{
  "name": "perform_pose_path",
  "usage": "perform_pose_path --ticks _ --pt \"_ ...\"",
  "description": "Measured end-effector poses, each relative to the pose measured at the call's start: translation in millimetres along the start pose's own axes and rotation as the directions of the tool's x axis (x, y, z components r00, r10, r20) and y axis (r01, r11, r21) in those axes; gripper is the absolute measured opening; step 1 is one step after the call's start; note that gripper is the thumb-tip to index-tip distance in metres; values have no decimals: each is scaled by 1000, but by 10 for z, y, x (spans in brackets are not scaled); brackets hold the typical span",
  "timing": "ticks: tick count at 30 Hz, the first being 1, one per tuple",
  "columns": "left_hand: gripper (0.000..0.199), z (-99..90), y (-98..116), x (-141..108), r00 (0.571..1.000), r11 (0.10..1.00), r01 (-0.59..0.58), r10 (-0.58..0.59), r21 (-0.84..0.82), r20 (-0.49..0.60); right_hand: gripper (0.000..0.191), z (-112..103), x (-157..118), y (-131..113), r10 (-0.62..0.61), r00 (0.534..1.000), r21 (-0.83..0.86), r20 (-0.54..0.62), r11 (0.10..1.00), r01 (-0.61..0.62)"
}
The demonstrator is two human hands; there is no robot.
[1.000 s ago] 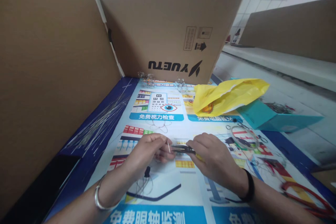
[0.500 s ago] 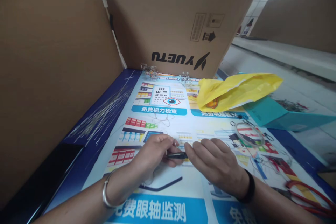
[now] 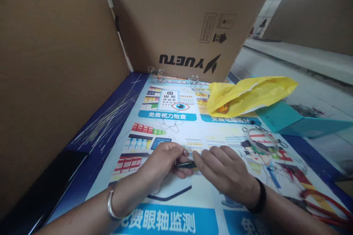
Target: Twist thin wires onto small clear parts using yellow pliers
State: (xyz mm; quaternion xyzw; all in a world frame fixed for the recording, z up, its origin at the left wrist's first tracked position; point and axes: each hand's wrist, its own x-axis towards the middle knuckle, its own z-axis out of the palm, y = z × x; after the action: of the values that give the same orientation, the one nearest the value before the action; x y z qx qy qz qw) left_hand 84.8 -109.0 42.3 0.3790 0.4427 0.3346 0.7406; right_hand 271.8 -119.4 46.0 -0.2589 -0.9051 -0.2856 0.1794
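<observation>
My right hand [image 3: 226, 174] is wrapped round a pair of pliers, whose dark tapered jaws [image 3: 185, 164] point left; the handles are hidden in the fist. Facing it, my left hand [image 3: 165, 161] pinches a thin wire [image 3: 175, 159] between thumb and fingertips, right at the jaws. Its lower fingers lie under the tip of the pliers. Whether the jaws grip the wire I cannot tell. Beyond the hands, a loosely bent wire [image 3: 168, 125] lies on the printed poster [image 3: 193, 187].
Many straight wires [image 3: 107, 117] lie at the left, near a black flat object [image 3: 46, 187]. Small wire pieces [image 3: 194, 81] sit by the cardboard box [image 3: 190, 18]. A yellow bag [image 3: 250, 95], a turquoise box [image 3: 292, 121], a clear coil [image 3: 261, 141] and red cord [image 3: 325, 205] are at the right.
Both hands stay in almost the same place. The pliers' jaws and the left fingertips have shifted very slightly downward.
</observation>
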Motion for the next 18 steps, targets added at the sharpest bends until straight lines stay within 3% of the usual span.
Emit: perform_pose_path --ticks 10,18 --pt "27 16 21 -17 1000 1000 -3 3 19 -4 21 0 -8 -18 5 1000 -6 13 1000 -5" --pt "26 0 37 -10 997 991 -61 67 121 -47 19 -4 10 -71 92 990 70 105 993 -100"
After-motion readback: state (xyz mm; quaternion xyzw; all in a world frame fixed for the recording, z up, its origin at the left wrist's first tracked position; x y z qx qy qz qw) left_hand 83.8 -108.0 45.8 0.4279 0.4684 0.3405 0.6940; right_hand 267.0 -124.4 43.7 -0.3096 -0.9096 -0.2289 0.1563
